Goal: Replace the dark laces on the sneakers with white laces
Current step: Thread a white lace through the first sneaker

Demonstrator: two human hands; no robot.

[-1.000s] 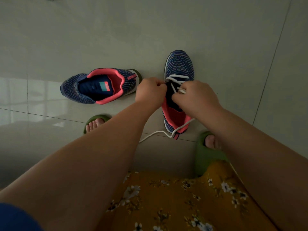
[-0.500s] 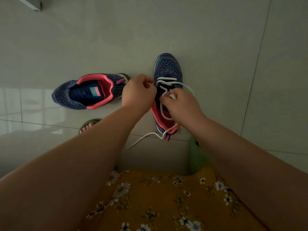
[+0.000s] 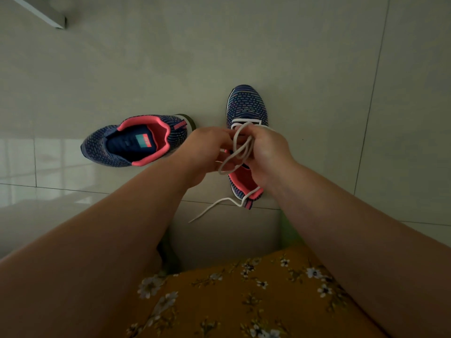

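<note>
White lace (image 3: 238,152): soft, light, limp cord, looped above the upright sneaker (image 3: 246,106), pinched between left hand (image 3: 210,152) and right hand (image 3: 266,154); best gripped near its stiff tip for threading.

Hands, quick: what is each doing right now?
Left hand: fingers pinching the white lace.
Right hand: curled round the same lace, above the sneaker.
</note>
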